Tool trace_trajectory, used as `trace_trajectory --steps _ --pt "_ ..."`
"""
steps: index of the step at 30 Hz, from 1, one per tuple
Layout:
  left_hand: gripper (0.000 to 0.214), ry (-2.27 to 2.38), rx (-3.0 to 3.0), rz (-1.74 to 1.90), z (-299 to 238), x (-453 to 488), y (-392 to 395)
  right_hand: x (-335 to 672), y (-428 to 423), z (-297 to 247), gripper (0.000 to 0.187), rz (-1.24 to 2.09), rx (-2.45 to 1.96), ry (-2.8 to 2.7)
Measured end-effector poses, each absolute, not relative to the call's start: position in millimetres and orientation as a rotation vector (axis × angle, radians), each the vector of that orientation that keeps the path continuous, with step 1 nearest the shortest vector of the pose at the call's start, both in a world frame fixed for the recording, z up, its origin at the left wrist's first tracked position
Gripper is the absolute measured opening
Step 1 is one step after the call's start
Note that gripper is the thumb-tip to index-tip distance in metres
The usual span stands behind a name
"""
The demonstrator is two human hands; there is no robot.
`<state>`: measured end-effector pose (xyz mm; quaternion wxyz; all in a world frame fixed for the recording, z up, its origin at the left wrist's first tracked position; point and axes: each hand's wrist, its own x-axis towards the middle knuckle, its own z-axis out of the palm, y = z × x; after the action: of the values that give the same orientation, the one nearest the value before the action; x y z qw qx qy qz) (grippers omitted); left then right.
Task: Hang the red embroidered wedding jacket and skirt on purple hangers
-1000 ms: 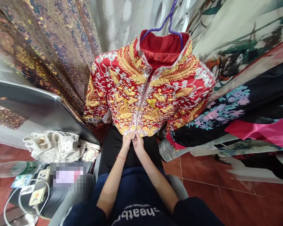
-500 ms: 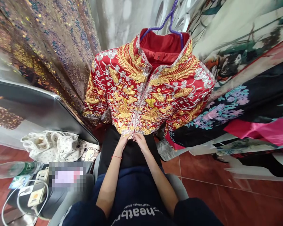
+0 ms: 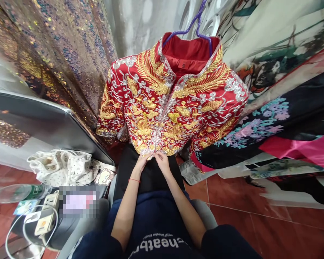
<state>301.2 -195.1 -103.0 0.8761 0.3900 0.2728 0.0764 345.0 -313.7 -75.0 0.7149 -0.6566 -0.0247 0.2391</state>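
Note:
A red jacket (image 3: 175, 104) with gold and silver embroidery hangs in front of me on a purple hanger (image 3: 198, 21), its stand collar open and a size label (image 3: 183, 64) inside. The front edges meet along a line down to the hem. My left hand (image 3: 142, 162) pinches the bottom hem just left of that line. Close beside it, my right hand (image 3: 162, 160) has its fingertips closed on the hem's other side at the foot of the opening. Any small fastener between the fingers is too small to make out.
At left stand a dark chair back (image 3: 48, 124), a spotted white cloth bag (image 3: 64, 165), a plastic bottle (image 3: 21, 193) and a power strip (image 3: 46, 216) with a white cable. Sequined fabric (image 3: 67, 46) hangs behind; black floral garments (image 3: 261, 120) hang at right.
The whole view has shifted slightly, so the jacket sits a little farther right. Both hands stay at the hem, the right one's fingers moved slightly.

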Motion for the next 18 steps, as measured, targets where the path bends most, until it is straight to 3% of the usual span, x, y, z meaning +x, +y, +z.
trace_trajectory --steps 5,18 --pt "0.045 0.597 0.883 0.115 -103 298 -193 345 -309 -66 0.035 0.686 -1.371 0.024" --pt "0.065 0.620 1.041 0.249 -94 298 -188 359 -291 -47 0.021 0.737 -1.278 0.163"
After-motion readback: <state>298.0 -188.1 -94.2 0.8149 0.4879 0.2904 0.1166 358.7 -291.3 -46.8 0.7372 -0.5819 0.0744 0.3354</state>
